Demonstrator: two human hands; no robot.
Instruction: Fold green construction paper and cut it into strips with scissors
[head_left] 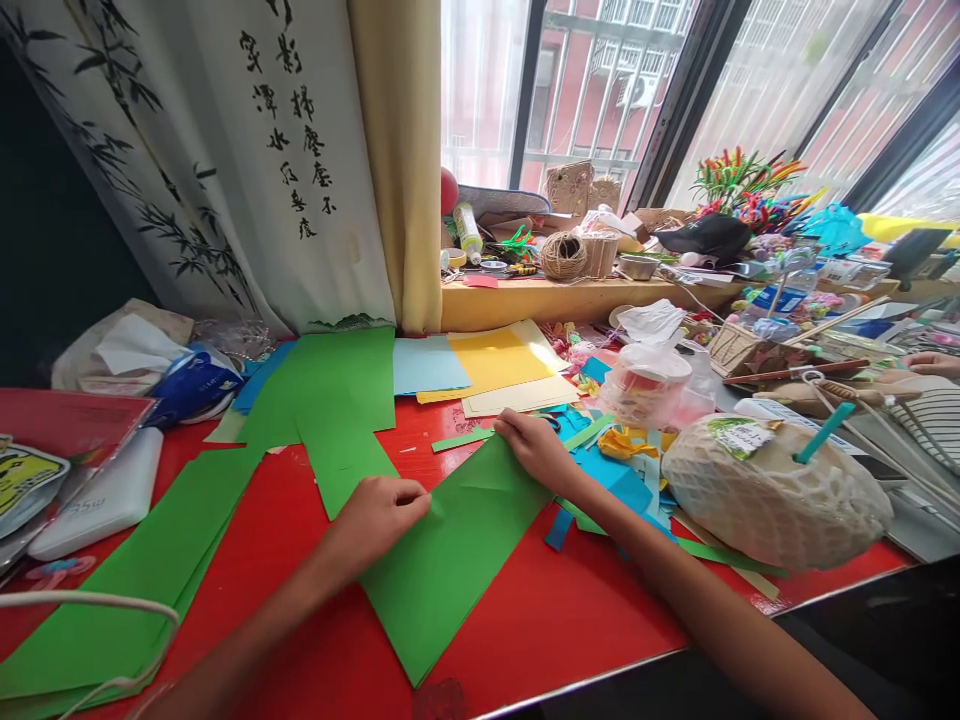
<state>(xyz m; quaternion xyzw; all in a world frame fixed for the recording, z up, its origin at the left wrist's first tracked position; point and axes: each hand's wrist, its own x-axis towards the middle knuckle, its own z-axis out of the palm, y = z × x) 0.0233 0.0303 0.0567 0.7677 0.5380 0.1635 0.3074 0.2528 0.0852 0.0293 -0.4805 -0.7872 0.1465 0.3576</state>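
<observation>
A sheet of green paper [465,560] is tilted cornerwise between my hands, one corner pointing toward me. My left hand [382,515] pinches its left edge between thumb and finger. At the upper corner, my right hand [536,450] is closed on the paper too. Just behind it on the red table lies a larger piece of green paper [345,380], with a tongue running down under my left hand. More green strips [135,580] are stacked at the left. A narrow green strip [461,440] lies near my right fingertips.
Blue paper scraps [611,480] lie beside my right forearm. A netted coconut [772,490] with a teal straw stands at the right. Blue [427,365] and yellow sheets [495,360] lie at the back. A white cable [90,600] loops at the left. Another person's hand [934,365] shows at the right edge.
</observation>
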